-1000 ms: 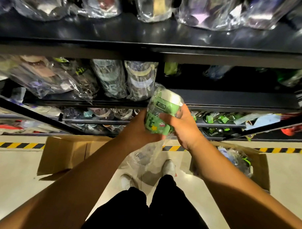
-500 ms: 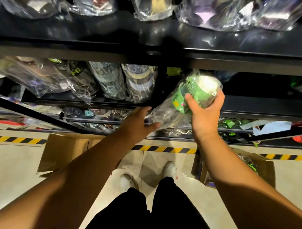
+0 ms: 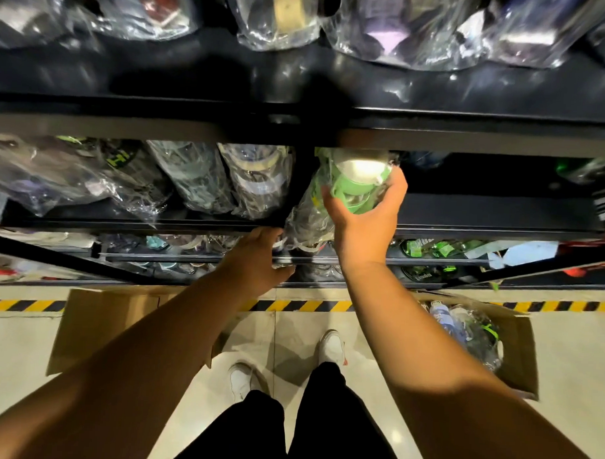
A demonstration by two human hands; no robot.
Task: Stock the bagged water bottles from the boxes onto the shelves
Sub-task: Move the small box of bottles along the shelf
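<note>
green bagged bottle (image 3: 357, 179) at the middle shelf (image 3: 483, 215) mouth
your right hand (image 3: 363, 228) grip wraps its rigid round body; left hand (image 3: 259, 258) relaxed below, holding nothing. push straight in beside the neighbours (image 3: 255, 179); squeeze the body, not the slippery crinkled film.

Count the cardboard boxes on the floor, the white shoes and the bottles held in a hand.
Cardboard boxes: 2 (left box, right box)
White shoes: 2 (left shoe, right shoe)
Held bottles: 1 (green bagged bottle, in right hand)
Total: 5
</note>
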